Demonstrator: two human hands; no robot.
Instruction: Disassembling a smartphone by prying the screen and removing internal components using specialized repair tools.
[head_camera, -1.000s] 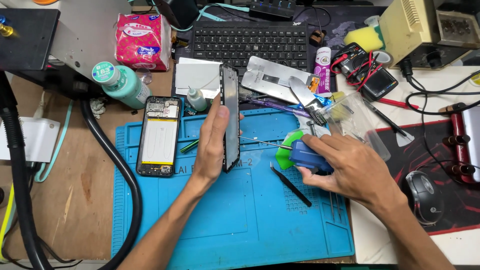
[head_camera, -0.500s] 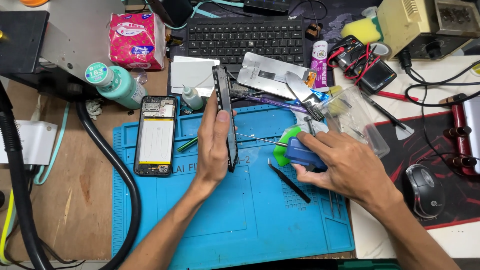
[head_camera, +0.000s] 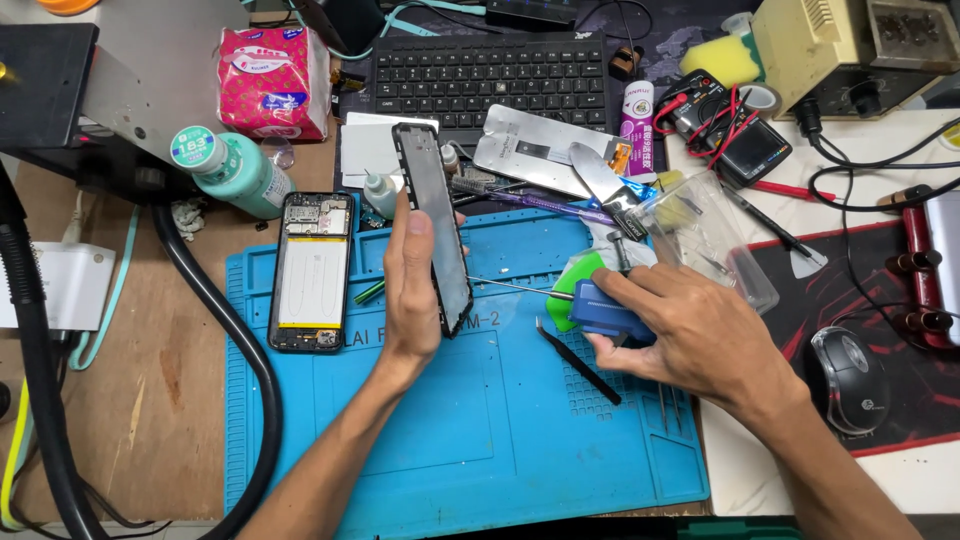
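phone screen held up over the blue mat, a blue tool in the other hand

the left hand (head_camera: 415, 290) has its grip closed around a black phone screen (head_camera: 435, 225), tilted on edge above the blue mat (head_camera: 450, 420) on the counter. the right hand (head_camera: 690, 335) grips a blue tool (head_camera: 600, 312) touching the mat, beside black tweezers (head_camera: 578, 362). an opened phone body (head_camera: 312, 270) lies left.
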